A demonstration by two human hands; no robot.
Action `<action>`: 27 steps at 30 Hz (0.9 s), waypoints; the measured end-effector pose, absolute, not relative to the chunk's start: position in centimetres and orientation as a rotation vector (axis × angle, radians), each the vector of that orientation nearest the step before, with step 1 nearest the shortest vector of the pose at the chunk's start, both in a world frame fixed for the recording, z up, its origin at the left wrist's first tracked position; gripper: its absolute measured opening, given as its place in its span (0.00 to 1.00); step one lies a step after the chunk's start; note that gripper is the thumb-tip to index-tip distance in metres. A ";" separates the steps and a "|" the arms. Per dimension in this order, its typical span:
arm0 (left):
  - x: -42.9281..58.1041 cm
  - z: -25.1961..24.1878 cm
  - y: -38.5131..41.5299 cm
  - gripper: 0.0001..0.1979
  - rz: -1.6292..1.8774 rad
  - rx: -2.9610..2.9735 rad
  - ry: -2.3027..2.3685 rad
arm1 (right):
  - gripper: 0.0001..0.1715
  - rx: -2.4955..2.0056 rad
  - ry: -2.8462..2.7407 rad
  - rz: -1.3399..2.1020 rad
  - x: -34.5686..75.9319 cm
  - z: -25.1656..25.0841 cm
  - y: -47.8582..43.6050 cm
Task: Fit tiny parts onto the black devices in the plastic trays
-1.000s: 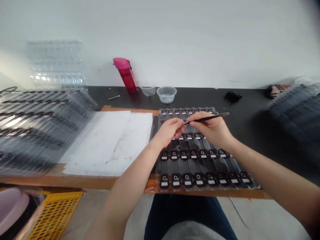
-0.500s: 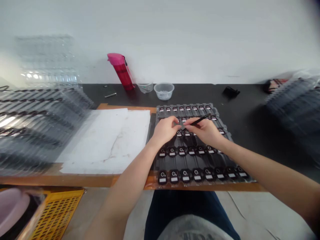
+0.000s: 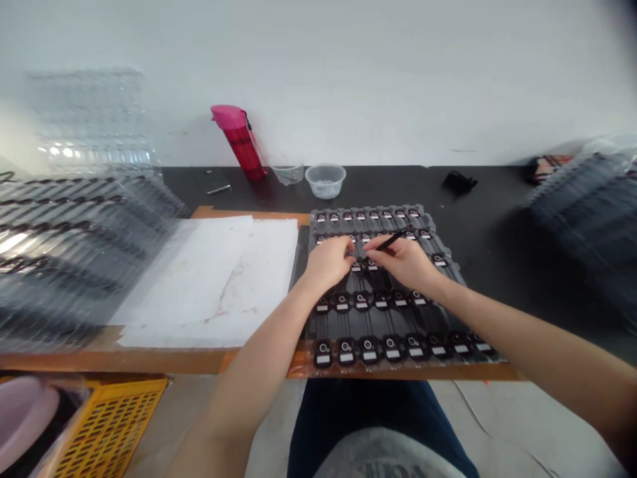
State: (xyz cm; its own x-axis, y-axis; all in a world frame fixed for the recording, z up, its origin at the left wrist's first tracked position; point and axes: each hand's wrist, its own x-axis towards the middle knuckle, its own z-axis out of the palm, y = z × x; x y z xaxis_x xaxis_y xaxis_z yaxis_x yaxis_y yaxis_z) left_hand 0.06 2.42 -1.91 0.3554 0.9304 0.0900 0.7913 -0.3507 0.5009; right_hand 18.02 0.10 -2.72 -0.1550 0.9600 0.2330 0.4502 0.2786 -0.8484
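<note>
On my far left I see a blurred stack of clear blister trays [image 3: 74, 245] with a yellow crate [image 3: 109, 425] below the table edge, then white paper sheets [image 3: 219, 279] on an orange board, and a pink water bottle [image 3: 241, 143] and a small clear bowl [image 3: 325, 180] by the white wall. The left hand [image 3: 328, 262] is curled over the tray of black parts [image 3: 378, 318], fingertips down among the middle rows; I cannot tell whether it has hold of a part. The right hand [image 3: 405, 260], just beside it, is pinched shut around a thin black tool [image 3: 391, 240]. The tool's long axis slants, tip down-left toward the left fingertips and back end up-right, low over the tray's second row. The dark tabletop [image 3: 497, 219] carries a black clip [image 3: 460, 180] and more stacked trays [image 3: 587, 212] far right
</note>
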 end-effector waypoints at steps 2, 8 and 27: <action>0.1 -2.0 2.4 0.06 0.512 2.258 1.508 | 0.11 -1.305 -1.717 0.828 18.1 -2.9 0.3; 0.1 -2.1 2.5 0.06 0.515 2.270 1.494 | 0.12 -1.335 -1.626 0.949 18.2 -3.3 0.8; 0.2 -2.0 2.5 0.05 0.489 2.292 1.492 | 0.11 -1.356 -1.581 1.003 18.0 -3.2 0.9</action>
State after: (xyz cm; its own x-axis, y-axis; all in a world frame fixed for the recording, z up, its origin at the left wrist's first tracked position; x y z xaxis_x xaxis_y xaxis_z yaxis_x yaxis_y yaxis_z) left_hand 0.18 2.49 -1.97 0.3821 0.9198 0.0899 0.7948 -0.3767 0.4758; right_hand 18.00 0.86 -3.24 -0.0988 0.9920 0.0784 0.3522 0.1085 -0.9296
